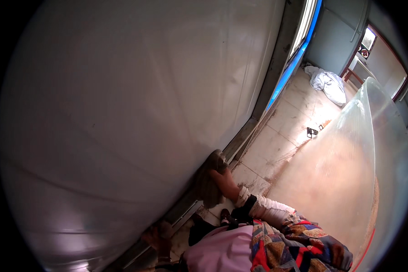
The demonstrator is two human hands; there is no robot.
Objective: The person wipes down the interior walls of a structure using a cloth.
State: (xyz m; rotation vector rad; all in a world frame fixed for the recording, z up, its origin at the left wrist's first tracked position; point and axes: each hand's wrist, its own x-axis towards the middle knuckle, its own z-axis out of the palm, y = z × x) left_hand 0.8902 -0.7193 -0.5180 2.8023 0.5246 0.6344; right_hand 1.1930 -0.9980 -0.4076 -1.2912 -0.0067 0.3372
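A large whitish panel (145,99) with a smooth, faintly shiny face fills the left and middle of the head view. Along its lower edge runs a grey metal frame (189,213). My right hand (219,177) is closed on a brownish-grey rag (208,192), which is bunched against the frame and hangs below my wrist. Closer to me, my left hand (155,239) is at the same frame in deep shade. Its fingers are too dark to make out, and a pale patch beside them cannot be identified.
A tall, curled translucent sheet (335,163) stands at my right. On the dirty tiled floor (267,149) lie a small black object (312,132) and, farther off, a bundled white cloth (327,85). A blue strip (283,84) edges the far frame; beyond is a doorway (381,59).
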